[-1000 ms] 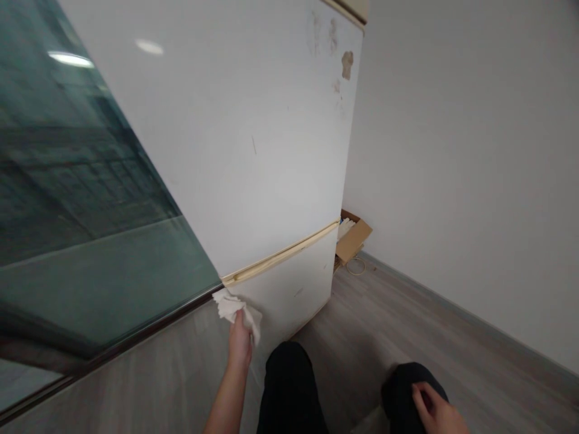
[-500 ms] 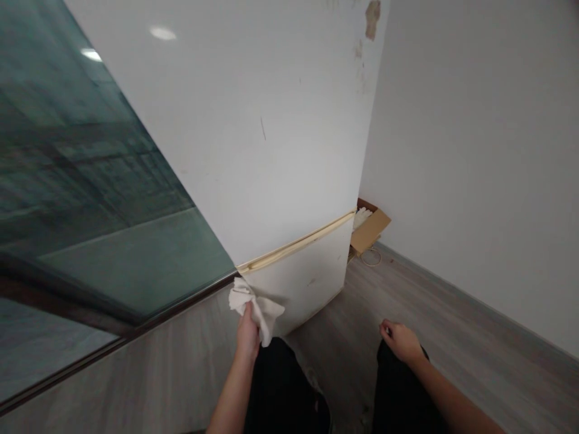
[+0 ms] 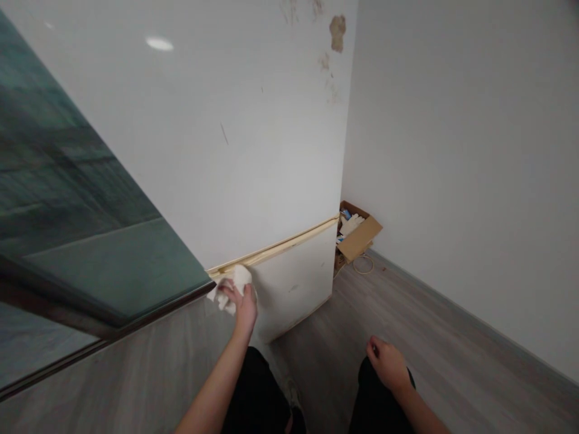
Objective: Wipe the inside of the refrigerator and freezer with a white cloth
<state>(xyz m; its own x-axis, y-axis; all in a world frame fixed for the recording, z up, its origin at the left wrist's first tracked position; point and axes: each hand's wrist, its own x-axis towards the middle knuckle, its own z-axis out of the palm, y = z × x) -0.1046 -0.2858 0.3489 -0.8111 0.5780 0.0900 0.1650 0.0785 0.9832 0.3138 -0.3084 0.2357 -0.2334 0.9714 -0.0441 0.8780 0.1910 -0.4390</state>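
Left hand (image 3: pixel 245 308) outstretched, fingers (image 3: pixel 231 293) bent; right hand (image 3: pixel 388 363) curled at knee (image 3: pixel 364 386).

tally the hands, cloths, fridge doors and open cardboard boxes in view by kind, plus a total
Hands: 2 (left hand, right hand)
Cloths: 1 (crumpled white cloth, in the left hand's grip)
Fridge doors: 2 (upper door, lower door)
Open cardboard boxes: 1 (open box)
Total: 6

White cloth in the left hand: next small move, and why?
Perhaps wipe the cloth rightward along the lower white panel: the left hand holds it bunched near the panel's upper left corner, and a grey mark shows further right.
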